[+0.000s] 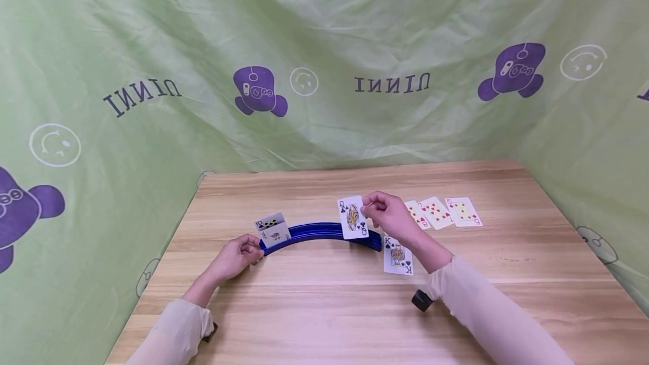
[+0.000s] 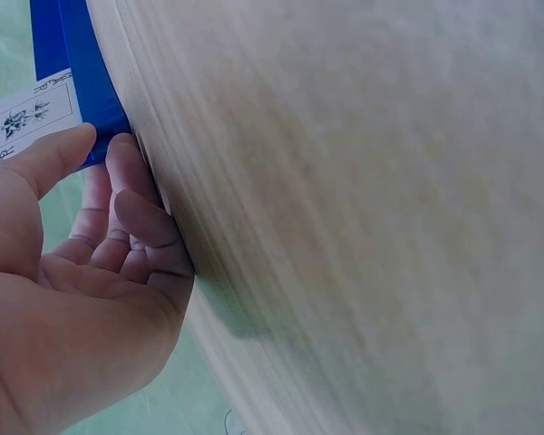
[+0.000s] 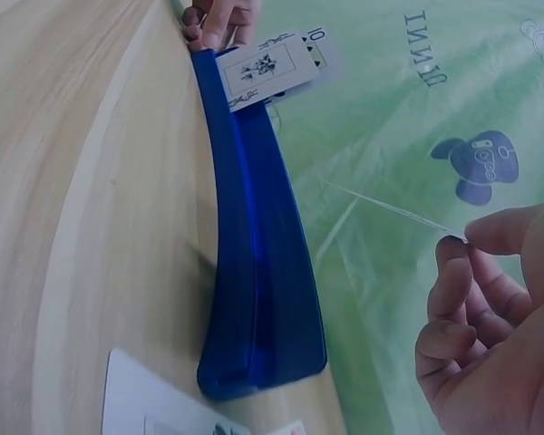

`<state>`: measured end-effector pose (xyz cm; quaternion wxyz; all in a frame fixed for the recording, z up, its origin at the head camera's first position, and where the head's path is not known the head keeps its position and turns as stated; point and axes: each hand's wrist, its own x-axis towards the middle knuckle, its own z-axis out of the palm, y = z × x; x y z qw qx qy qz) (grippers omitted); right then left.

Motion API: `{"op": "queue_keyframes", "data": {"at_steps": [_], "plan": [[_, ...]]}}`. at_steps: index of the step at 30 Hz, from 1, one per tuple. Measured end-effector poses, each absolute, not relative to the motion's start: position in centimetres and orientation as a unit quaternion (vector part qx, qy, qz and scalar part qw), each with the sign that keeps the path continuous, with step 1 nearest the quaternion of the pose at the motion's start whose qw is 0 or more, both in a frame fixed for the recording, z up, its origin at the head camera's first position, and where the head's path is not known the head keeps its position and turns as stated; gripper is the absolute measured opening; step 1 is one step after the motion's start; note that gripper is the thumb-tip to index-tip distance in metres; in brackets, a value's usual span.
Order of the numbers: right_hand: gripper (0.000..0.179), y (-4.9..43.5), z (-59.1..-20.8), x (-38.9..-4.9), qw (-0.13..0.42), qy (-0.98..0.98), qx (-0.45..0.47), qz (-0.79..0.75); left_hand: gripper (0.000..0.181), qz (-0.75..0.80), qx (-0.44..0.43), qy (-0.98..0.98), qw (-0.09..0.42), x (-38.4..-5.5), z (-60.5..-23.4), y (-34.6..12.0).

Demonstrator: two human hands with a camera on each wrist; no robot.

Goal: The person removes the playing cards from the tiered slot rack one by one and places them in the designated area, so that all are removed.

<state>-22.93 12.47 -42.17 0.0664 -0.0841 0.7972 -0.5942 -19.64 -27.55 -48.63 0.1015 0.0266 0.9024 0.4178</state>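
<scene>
A curved blue card holder [image 1: 315, 231] lies across the middle of the table. My left hand [image 1: 235, 258] pinches its left end, thumb on the front face and fingers behind in the left wrist view. A joker [image 2: 23, 122] stands in the slot at that end, partly covering a ten [image 1: 269, 221]. Between thumb and fingertips my right hand [image 1: 391, 216] holds a queen of clubs [image 1: 349, 218] upright by its edge, over the holder's right part. The right wrist view shows this queen nearly edge-on, raised apart from the holder.
A king of spades [image 1: 397, 258] lies face up beside the holder's right end. Farther right lie several red cards, among them a seven of hearts [image 1: 435, 213] and a five of diamonds [image 1: 462, 213]. A green printed curtain [image 1: 324, 139] surrounds the wooden table [image 1: 324, 314].
</scene>
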Motion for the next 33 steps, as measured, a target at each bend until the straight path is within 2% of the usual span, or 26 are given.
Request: {"op": "queue_keyframes", "data": {"at_steps": [15,33], "plan": [[0.026,15.7,-42.8,-22.1,0.058,0.808,-0.081,-0.580,0.024,0.409,0.026,0.907,0.098,-19.6,-48.7,-27.6],[0.023,19.8,-43.1,-21.1,0.049,0.839,-0.055,-0.540,0.025,0.409,0.018,0.907,0.103,-19.6,-48.7,-27.6]]}}
